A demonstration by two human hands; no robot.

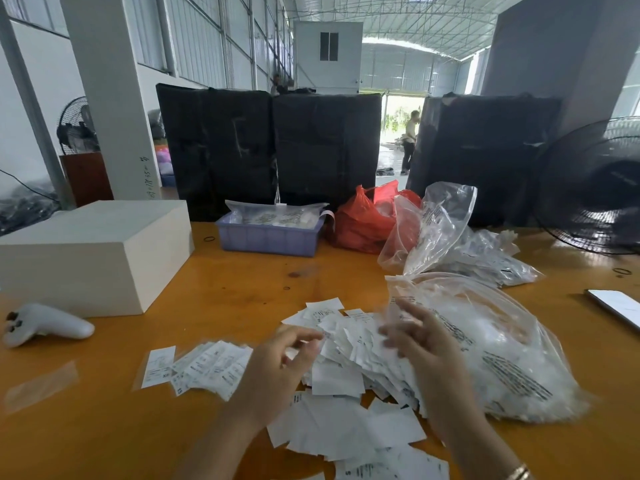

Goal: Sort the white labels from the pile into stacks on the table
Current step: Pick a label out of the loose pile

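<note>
Label pile (pixel 349 372): lies between both hands; left hand (pixel 277 365) nearer, fingers curled, apparently pinching a label; right hand (pixel 420 344) blurred, fingers spread

The wooden table (pixel 242 289) is gleaming with glossy orange varnish. Paper labels (pixel 343 379) are looking matt; clear plastic bags (pixel 502 358) by its right edge are shining, crinkled. The controller (pixel 45 325) is smooth plastic.
</note>
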